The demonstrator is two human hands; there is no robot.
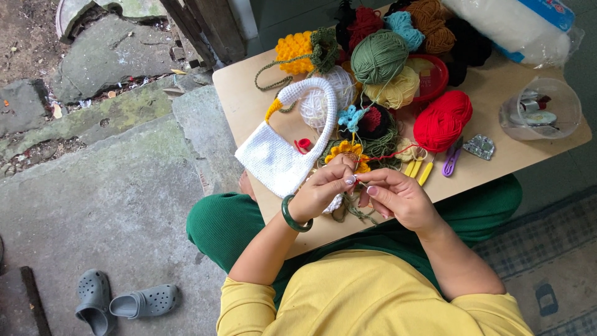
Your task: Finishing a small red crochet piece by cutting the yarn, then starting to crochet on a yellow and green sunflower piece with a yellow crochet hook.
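Crochet flower (pixel 348 151), one yellow piece with red yarn, sits at the near middle of the board (pixel 236 93), pinched by your left hand (pixel 320 191) and right hand (pixel 398 196), fingers closed on it. One white crochet bag (pixel 277 152) lies left; two yellow hooks (pixel 418 169) and one red yarn ball (pixel 441 119) right. Two grey clogs (pixel 121 302) rest far left on the floor.

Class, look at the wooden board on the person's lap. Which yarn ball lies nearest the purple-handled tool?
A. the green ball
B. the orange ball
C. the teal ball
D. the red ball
D: the red ball sits just above the purple-handled tool, while the green ball lies farther up the board.
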